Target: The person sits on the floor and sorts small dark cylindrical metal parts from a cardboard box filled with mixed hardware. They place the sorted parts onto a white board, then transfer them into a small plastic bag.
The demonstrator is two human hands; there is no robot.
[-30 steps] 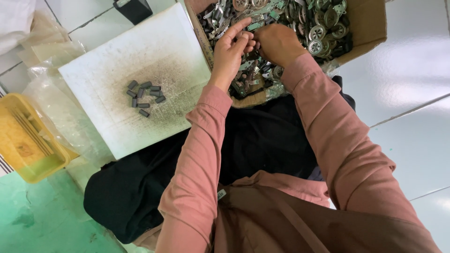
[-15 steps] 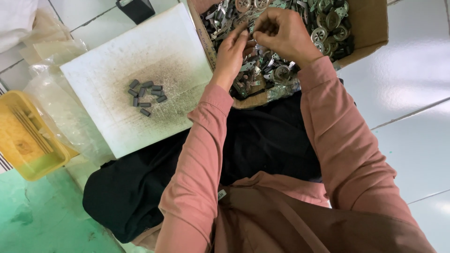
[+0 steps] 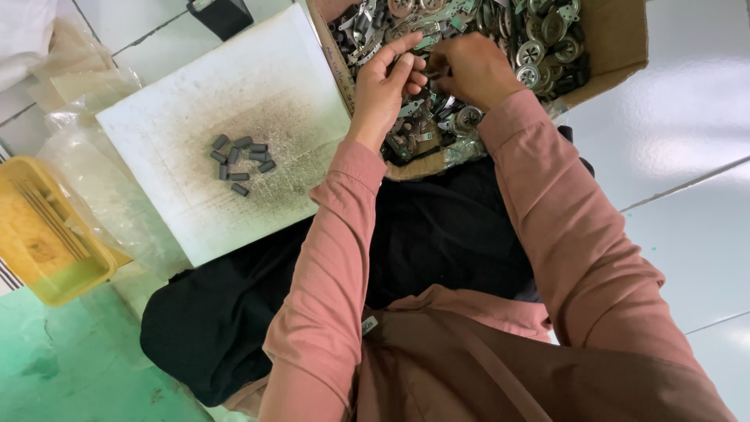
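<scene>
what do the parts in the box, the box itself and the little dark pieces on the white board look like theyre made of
Parts in the box: likely metal, shiny silver glints. Box: brown cardboard, matte, flap folded. Dark pieces: dull grey, unreflective blocks, material unclear. White board: possibly foam or tile, smudged with dark dust.

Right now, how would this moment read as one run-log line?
left hand: pinching small metal part | right hand: gripping same part | over cardboard box of metal scrap | grey pieces on white board

- The single head camera looked steeply down from close above the lap.
- It faced toward 12 o'clock, where the cardboard box (image 3: 617,47) lay.
</scene>
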